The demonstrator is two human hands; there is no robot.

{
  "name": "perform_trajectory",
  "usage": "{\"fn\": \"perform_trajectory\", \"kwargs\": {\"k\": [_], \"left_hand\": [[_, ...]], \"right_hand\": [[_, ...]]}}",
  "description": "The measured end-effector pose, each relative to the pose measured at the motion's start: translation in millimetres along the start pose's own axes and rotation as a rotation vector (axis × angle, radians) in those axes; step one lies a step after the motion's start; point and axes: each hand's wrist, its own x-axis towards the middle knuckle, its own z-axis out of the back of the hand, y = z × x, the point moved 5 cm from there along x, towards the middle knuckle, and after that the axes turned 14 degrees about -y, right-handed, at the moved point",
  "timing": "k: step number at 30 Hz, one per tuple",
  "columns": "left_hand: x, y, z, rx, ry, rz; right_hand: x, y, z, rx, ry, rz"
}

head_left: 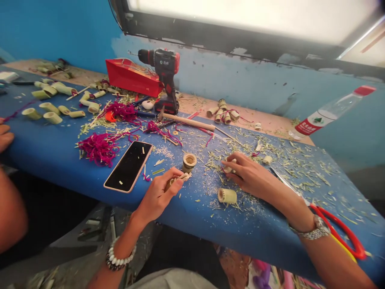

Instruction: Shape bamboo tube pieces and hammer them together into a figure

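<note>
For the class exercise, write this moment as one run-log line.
left hand: grips bamboo tube | right hand: touches small bamboo piece | nearby: upright bamboo ring

Chipped blue wall [228, 86] w/ bright window [246, 20]

1 head-worn camera looks forward and down at the blue workbench [69, 176].

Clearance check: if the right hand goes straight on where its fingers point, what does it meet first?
Probably the short upright bamboo ring ahead of the right hand, past loose shavings; depth is hard to judge here.
</note>
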Motion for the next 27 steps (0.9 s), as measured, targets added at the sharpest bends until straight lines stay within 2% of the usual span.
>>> {"fn": "perform_trajectory", "kwargs": {"k": [3, 7, 11, 13, 19, 24, 27], "left_hand": [[-3.1, -4.5, -6.7, -0.049, 0.008, 0.019], [-2.4, -14.1, -25.1, -0.138, -0.011, 0.028], [4.0, -27.6, -49.5, -0.073, 0.058, -0.043], [8.9, -29.6, -56.3, -0.013, 0.033, -0.072], [13.1, -29.8, -63.4, 0.135, -0.022, -0.161], [10.9, -28.2, -62.9, 0.159, -0.047, -0.234], [8.5, -27.9, -62.8, 0.175, -0.086, -0.337]], "right_hand": [[0.5, 0.3, 7.9, 0.137, -0.032, -0.039], [-3.5, 2.5, 16.7, 0.124, -0.064, -0.076], [-12.5, 12.3, 25.1, 0.251, -0.218, -0.157], [-17.4, 17.5, 27.3, 0.333, -0.315, -0.199], [-26.6, 34.2, 23.5, 0.558, -0.424, -0.303], [-24.9, 48.1, 25.9, 0.589, -0.509, -0.241], [-22.1, 51.4, 24.8, 0.551, -0.496, -0.194]]}}
